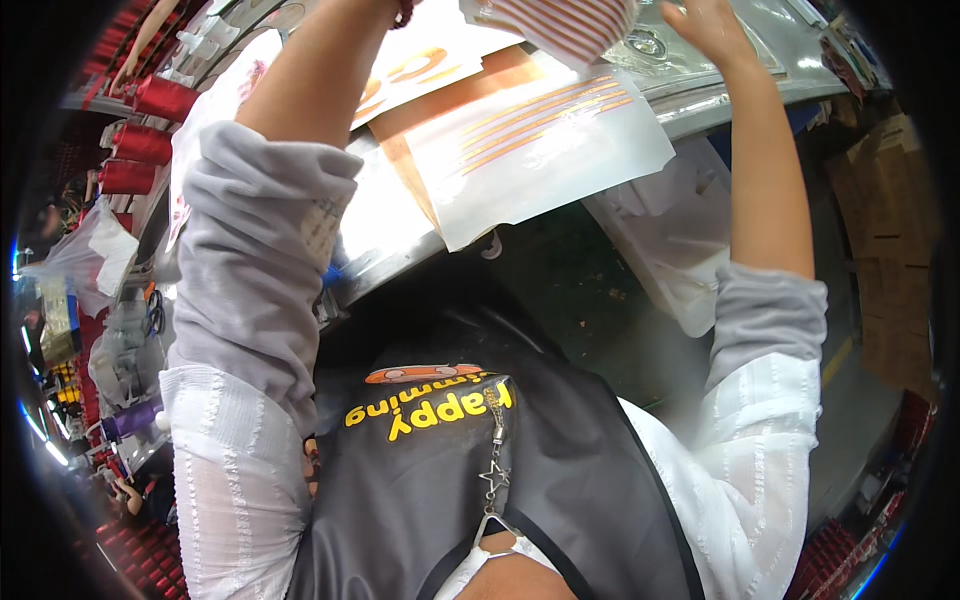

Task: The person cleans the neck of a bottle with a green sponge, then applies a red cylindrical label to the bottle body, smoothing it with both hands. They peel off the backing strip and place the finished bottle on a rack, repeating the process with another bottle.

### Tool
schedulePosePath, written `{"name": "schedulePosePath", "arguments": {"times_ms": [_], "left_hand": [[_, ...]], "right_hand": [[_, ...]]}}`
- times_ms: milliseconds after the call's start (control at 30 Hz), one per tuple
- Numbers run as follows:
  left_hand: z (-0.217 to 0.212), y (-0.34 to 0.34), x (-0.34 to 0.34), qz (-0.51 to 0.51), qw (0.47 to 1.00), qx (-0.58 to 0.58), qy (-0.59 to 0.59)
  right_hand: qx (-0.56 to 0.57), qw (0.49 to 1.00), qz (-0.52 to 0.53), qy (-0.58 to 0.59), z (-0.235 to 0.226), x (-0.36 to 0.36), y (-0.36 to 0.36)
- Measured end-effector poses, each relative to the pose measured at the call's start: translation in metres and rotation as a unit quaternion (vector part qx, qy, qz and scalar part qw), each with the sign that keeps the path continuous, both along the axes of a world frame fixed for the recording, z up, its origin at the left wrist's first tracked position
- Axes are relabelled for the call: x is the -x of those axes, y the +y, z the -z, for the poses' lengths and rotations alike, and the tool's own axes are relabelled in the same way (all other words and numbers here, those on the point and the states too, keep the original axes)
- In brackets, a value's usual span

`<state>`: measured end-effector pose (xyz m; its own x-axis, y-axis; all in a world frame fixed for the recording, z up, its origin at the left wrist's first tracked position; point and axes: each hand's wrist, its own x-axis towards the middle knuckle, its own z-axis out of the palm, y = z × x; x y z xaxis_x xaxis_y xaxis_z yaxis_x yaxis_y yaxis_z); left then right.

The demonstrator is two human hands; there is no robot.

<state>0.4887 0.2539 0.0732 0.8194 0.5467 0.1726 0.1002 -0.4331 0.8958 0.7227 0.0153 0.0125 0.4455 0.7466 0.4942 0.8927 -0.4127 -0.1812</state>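
At the top edge my right hand (708, 28) is partly cut off. Its visible thumb side stretches away from the palm, and nothing shows in its grasp. Left of it, with a gap between, lies a red-and-white striped piece (575, 28), apparently fabric. My left forearm reaches up past a dark red bracelet (403, 12), and the left hand itself is out of the picture. Under the striped piece, a white sheet with orange stripes (545, 140) hangs over the table's front edge. Another white sheet with orange curved shapes (425, 75) lies beside it, over a brown sheet (405, 160).
The metal table (380, 265) has a machine bed (650, 45) near my right hand. Red thread spools (150, 142) stand at the left. A white plastic piece (670, 235) hangs below the table, and cardboard boxes (895, 230) are stacked at the right.
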Motion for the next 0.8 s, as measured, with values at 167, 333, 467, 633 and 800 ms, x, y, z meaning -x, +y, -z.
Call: {"name": "schedulePosePath", "arguments": {"times_ms": [167, 333, 467, 633, 800], "left_hand": [[-0.066, -0.003, 0.009, -0.155, 0.965, -0.16, 0.137], [-0.111, 0.014, 0.004, -0.164, 0.944, -0.235, 0.162], [-0.119, 0.004, 0.014, -0.08, 0.982, -0.169, 0.031], [-0.129, 0.032, 0.0, -0.056, 0.998, -0.008, 0.001], [-0.097, -0.009, 0.011, -0.017, 0.98, 0.182, -0.071]], "right_hand": [[0.24, 0.968, 0.05, 0.044, 0.066, 0.04, -0.05], [0.132, 0.986, 0.06, 0.085, 0.085, 0.081, -0.057], [0.037, 0.976, 0.007, 0.212, 0.084, 0.073, -0.052], [-0.042, 0.946, -0.059, 0.317, 0.024, 0.063, -0.078], [-0.062, 0.947, -0.087, 0.304, -0.035, -0.015, -0.153]]}}
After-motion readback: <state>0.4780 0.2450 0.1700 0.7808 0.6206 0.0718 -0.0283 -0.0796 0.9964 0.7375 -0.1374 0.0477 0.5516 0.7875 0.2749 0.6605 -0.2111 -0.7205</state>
